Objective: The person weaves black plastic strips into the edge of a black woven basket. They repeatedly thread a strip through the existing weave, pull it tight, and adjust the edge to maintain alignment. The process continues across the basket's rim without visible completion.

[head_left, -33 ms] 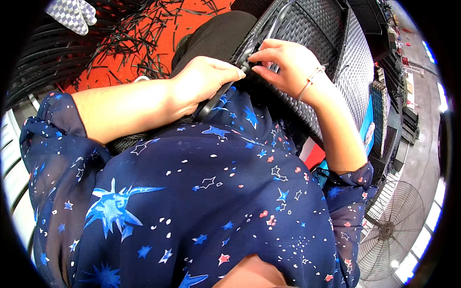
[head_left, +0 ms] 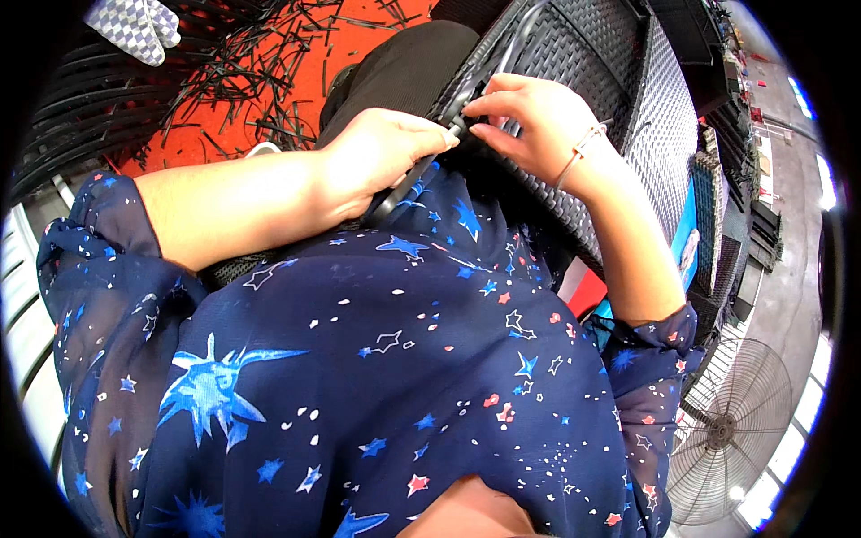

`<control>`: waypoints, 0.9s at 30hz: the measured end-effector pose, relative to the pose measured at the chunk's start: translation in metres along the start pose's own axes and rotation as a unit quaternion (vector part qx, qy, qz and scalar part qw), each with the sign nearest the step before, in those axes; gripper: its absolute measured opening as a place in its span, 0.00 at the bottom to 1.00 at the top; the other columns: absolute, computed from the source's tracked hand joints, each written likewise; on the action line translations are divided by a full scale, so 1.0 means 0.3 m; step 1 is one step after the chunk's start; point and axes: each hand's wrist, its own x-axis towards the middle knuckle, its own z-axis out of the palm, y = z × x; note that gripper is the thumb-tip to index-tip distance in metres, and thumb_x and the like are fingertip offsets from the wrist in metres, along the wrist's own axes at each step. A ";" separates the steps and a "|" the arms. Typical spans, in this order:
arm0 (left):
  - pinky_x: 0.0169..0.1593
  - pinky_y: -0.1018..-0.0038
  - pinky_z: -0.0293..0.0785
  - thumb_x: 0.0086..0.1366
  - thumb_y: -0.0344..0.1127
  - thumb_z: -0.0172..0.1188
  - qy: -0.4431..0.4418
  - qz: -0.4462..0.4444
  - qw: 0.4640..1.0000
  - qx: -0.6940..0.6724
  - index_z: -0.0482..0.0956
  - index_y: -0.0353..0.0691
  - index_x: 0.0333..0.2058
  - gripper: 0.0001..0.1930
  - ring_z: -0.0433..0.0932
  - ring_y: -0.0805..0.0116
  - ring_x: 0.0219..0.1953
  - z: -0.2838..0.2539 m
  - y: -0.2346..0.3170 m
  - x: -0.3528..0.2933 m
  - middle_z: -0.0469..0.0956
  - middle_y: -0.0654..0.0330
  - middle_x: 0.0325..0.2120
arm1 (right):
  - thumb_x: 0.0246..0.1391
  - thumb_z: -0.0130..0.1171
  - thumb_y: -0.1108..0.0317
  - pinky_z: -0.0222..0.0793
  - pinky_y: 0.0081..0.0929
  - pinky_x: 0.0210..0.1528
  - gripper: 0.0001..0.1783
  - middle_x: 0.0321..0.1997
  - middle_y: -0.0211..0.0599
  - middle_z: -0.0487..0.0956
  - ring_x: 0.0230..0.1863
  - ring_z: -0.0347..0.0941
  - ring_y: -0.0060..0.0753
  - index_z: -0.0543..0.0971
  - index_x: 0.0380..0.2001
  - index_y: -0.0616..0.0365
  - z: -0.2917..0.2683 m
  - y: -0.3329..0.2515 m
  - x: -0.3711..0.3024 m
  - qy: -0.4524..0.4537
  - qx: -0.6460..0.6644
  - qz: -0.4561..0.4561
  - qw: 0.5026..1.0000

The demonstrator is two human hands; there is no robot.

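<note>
Hardly any change vs. a sec ago, so same spot: my L hand [head_left: 381,154] pinches the black edge strip [head_left: 387,205], woven panel's [head_left: 587,49] L edge; R hand's [head_left: 536,125] fingertips narrow, can't tell if holding.

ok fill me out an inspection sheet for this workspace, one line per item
Surface: red ground covering, littered.
Job's things: black rail along the edge of a black woven panel.
Clutter: black strips scattered over the red; a checked item lies upper left.
Hands: left hand holds the rail; right hand has its fingers bent at it, grip unclear.
Cables: grey curved strand by the panel; whether it's a cable, can't tell.
Surroundings: caged fan and grey floor at right.
</note>
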 end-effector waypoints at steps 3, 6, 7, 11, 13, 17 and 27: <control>0.29 0.83 0.72 0.65 0.33 0.61 -0.026 0.017 0.999 -0.027 0.82 0.34 0.39 0.09 0.73 0.82 0.23 -0.020 -0.023 -0.015 0.80 0.65 0.26 | 0.51 0.61 0.63 0.75 0.37 0.39 0.11 0.33 0.36 0.77 0.36 0.78 0.42 0.83 0.36 0.54 0.009 0.004 0.000 0.014 -0.008 -0.012 1.000; 0.34 0.84 0.75 0.67 0.35 0.60 -0.035 0.010 0.997 -0.073 0.80 0.33 0.42 0.11 0.76 0.81 0.28 -0.008 -0.019 -0.029 0.81 0.62 0.30 | 0.51 0.61 0.63 0.75 0.37 0.39 0.11 0.34 0.36 0.78 0.37 0.78 0.42 0.82 0.36 0.54 0.006 0.000 0.001 0.014 -0.014 -0.005 1.000; 0.35 0.85 0.75 0.67 0.36 0.60 -0.030 0.015 0.997 -0.071 0.80 0.33 0.43 0.12 0.76 0.81 0.29 -0.002 -0.016 -0.030 0.81 0.62 0.31 | 0.51 0.61 0.63 0.75 0.37 0.39 0.11 0.34 0.36 0.78 0.37 0.78 0.42 0.82 0.36 0.54 0.002 -0.001 0.003 0.010 -0.015 -0.001 1.000; 0.38 0.84 0.76 0.68 0.37 0.59 -0.036 0.026 0.997 -0.060 0.78 0.33 0.45 0.13 0.77 0.80 0.33 0.004 -0.033 -0.022 0.80 0.60 0.34 | 0.51 0.61 0.63 0.75 0.36 0.40 0.10 0.34 0.36 0.77 0.38 0.78 0.42 0.82 0.36 0.54 -0.001 0.008 0.010 0.008 -0.004 -0.012 1.000; 0.39 0.84 0.76 0.68 0.37 0.59 -0.053 0.034 0.995 -0.072 0.78 0.33 0.46 0.13 0.78 0.80 0.34 -0.003 -0.044 -0.015 0.81 0.60 0.34 | 0.51 0.61 0.63 0.75 0.36 0.40 0.10 0.34 0.36 0.77 0.38 0.78 0.42 0.81 0.36 0.54 -0.003 0.008 0.015 -0.004 0.002 -0.005 1.000; 0.40 0.83 0.77 0.68 0.37 0.59 -0.051 0.047 0.995 -0.077 0.78 0.34 0.47 0.14 0.78 0.78 0.35 -0.006 -0.047 -0.012 0.80 0.60 0.34 | 0.50 0.62 0.65 0.75 0.35 0.40 0.11 0.35 0.34 0.76 0.37 0.77 0.41 0.80 0.38 0.53 -0.001 0.020 0.025 0.014 0.010 -0.012 1.000; 0.41 0.81 0.76 0.69 0.38 0.58 -0.039 0.066 0.997 -0.029 0.78 0.35 0.49 0.15 0.77 0.78 0.34 -0.016 -0.039 -0.021 0.80 0.61 0.34 | 0.49 0.66 0.63 0.73 0.30 0.31 0.12 0.24 0.36 0.81 0.26 0.79 0.33 0.82 0.36 0.57 -0.025 0.062 0.064 -0.109 0.134 0.140 0.975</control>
